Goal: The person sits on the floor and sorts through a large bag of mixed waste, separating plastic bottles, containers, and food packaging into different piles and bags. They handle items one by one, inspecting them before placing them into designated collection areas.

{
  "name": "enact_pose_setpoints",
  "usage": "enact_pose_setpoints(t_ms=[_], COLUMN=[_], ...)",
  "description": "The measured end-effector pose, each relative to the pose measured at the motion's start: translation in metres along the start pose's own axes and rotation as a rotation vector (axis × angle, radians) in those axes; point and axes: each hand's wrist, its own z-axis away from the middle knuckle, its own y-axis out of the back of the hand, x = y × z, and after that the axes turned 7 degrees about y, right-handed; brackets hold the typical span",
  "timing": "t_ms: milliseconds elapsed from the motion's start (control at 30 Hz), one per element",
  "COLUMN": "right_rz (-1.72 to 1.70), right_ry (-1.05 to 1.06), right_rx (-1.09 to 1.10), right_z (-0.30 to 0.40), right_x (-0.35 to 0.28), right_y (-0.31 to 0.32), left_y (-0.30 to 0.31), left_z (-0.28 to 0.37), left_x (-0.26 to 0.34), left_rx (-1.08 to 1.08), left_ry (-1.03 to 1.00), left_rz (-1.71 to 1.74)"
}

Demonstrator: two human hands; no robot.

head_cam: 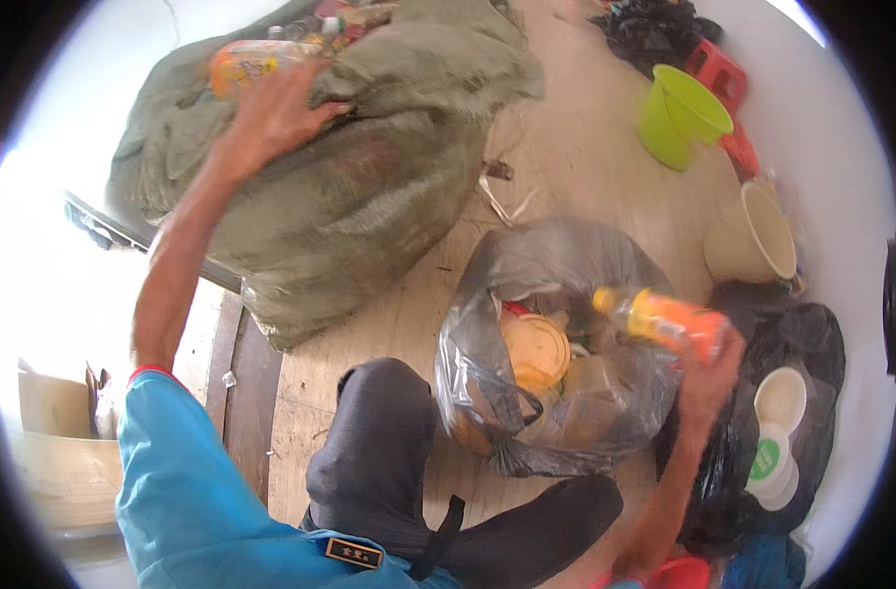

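My right hand [713, 368] is closed on the base of a plastic drink bottle [665, 318] with an orange label and yellow cap, above the right side of a grey plastic bag [558, 250]. Inside that bag lie a round orange lid [538, 346] and clear plastic containers. At the upper left, my left hand [282, 110] reaches over a large green woven sack [389, 191]. Another orange-labelled bottle [253, 62] is right beyond its blurred fingers; whether they grip it I cannot tell. More bottles fill the sack's mouth.
A lime-green bucket [683, 118], a red plastic stool [720, 73] and a beige bucket [753, 235] stand along the right wall. A black bag [816, 346] with round white lids [779, 397] lies at the right. Black bags [647, 33] sit at the top right.
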Motion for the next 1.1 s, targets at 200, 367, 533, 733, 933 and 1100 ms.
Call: enact_pose_setpoints(t_ms=[200,367,533,733,933,1100], right_rz=[-0.331,-0.429,-0.52,0.295,0.792,0.364], right_ry=[0.345,0.746,0.829,0.196,0.192,-0.107], right_rx=[-0.014,-0.196,-0.069,-0.962,-0.734,-1.014], right_z=[-0.119,-0.152,-0.109,-0.012,0.092,0.087], right_x=[-0.193,-0.302,-0.246,0.031,0.155,0.177], right_y=[-0.092,-0.224,-0.23,-0.114,-0.06,-0.036], left_y=[0.018,0.052,0.052,0.009,-0.114,-0.17], left_z=[0.023,0.023,0.048,0.107,0.167,0.203], left_x=[0.01,0.01,0.003,0.1,0.275,0.317], left_rx=[0.102,0.173,0.334,0.064,-0.687,-0.942], left_ry=[-0.238,-0.229,-0.139,-0.461,-0.612,-0.469], left_rz=[0.313,0.344,0.238,0.833,0.916,0.533])
